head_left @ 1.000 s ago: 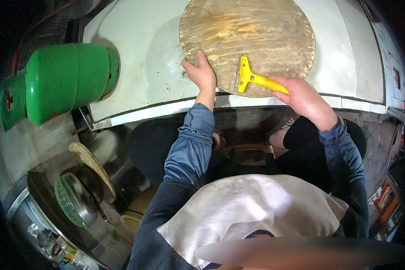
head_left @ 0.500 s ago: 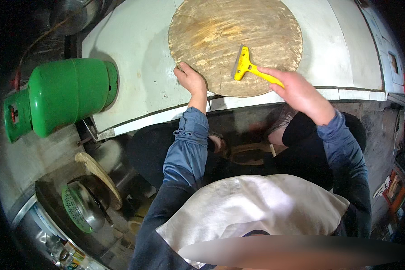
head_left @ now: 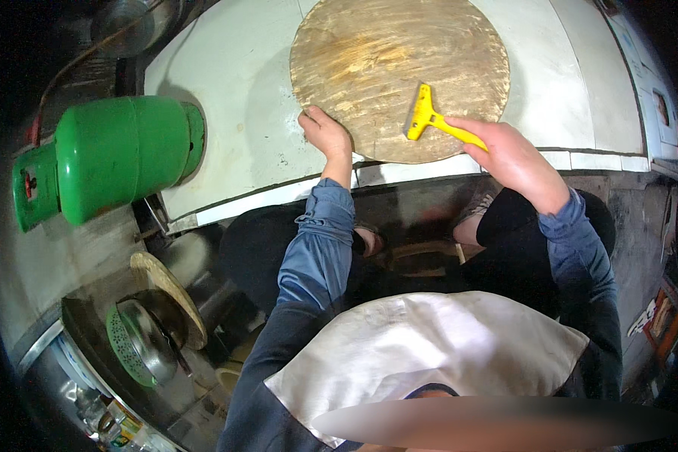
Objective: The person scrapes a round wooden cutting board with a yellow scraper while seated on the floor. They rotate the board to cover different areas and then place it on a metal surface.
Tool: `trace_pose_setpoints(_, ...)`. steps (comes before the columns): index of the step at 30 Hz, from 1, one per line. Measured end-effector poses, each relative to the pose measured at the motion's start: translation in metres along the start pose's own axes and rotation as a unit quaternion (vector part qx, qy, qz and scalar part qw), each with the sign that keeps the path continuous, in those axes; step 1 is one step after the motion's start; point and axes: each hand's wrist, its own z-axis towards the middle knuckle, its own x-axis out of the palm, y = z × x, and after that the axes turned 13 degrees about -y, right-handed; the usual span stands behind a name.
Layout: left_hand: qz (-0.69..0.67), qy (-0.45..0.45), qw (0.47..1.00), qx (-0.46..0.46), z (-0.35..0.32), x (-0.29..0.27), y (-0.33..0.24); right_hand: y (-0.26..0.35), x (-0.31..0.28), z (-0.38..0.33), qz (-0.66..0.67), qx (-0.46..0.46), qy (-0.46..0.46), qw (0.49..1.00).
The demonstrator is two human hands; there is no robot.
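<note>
Yellow scraper point(head_left: 427, 117) is clamped in the right hand point(head_left: 518, 158); left hand point(head_left: 330, 138), grip unclear, seemingly steadies the wooden board point(head_left: 399, 60) at near-left.

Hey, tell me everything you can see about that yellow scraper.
The yellow scraper looks like plastic: a T-shaped body, dark spots on its head and a grey blade along the head's left edge. The right hand holds the handle, which slants down to the right. The head is over the round wooden board; contact is unclear.
</note>
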Motion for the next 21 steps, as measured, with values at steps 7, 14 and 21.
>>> trace_pose_setpoints(7,-0.023,0.010,0.999,-0.035,0.000,0.003,0.000,0.019,0.013,0.012,0.009,0.059,0.032,0.998)
trace_pose_setpoints(14,-0.018,0.007,1.000,-0.010,-0.001,0.002,-0.002,0.011,0.002,0.003,-0.009,0.013,0.024,1.000)
trace_pose_setpoints(21,-0.060,0.013,0.997,-0.052,0.005,0.002,0.008,0.014,0.000,0.001,-0.015,0.032,0.039,0.999)
